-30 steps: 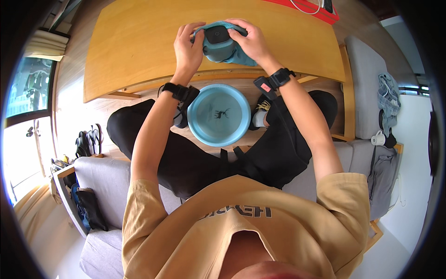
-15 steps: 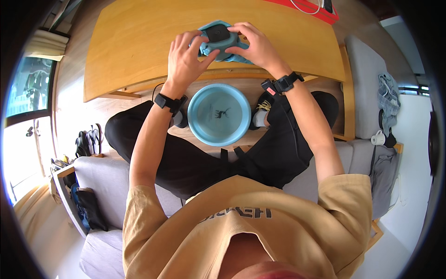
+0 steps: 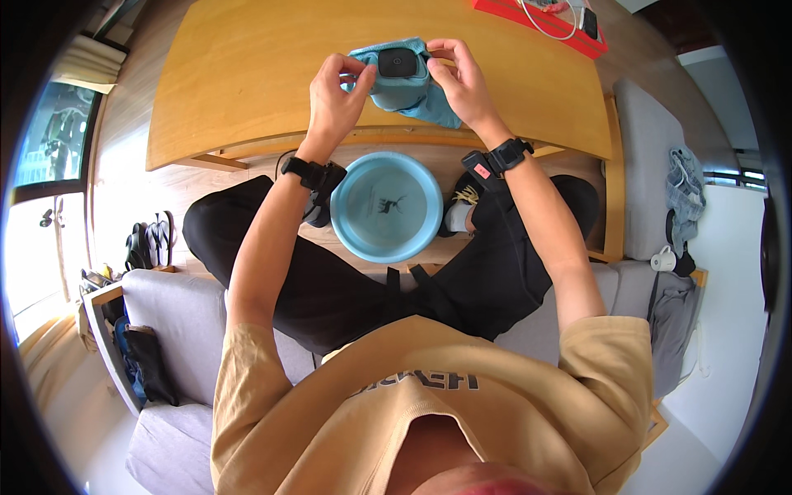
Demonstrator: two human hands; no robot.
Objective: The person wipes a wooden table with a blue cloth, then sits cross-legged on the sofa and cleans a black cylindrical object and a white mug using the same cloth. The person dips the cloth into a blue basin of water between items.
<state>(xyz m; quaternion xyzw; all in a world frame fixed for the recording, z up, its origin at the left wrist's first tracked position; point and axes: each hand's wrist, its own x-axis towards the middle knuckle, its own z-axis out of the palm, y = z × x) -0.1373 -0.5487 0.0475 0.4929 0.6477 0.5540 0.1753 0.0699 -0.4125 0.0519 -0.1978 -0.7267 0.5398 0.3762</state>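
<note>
A light blue cloth (image 3: 402, 97) lies bunched on the wooden table near its front edge. On top of the cloth rests a black box-shaped device (image 3: 398, 63) with rounded corners and a small round mark. My left hand (image 3: 337, 101) is closed, thumb and fingers pinching the cloth's left edge beside the device. At the opposite side, my right hand (image 3: 464, 87) pinches the cloth's right edge, its fingertips close to the device. Part of the cloth trails toward the near right, below my right hand.
Beneath the wooden table's (image 3: 264, 74) front edge, a blue basin (image 3: 337, 210) stands on the floor between my feet. A red tray (image 3: 549, 30) with a white cable is at the table's far right. Grey sofa cushions (image 3: 177, 330) surround me; slippers (image 3: 157, 239) stand at left.
Both hands have shifted from gripping around the bundle to pinching the cloth's edges. The device shows more fully, slightly farther right, and more cloth spreads toward the near right.
</note>
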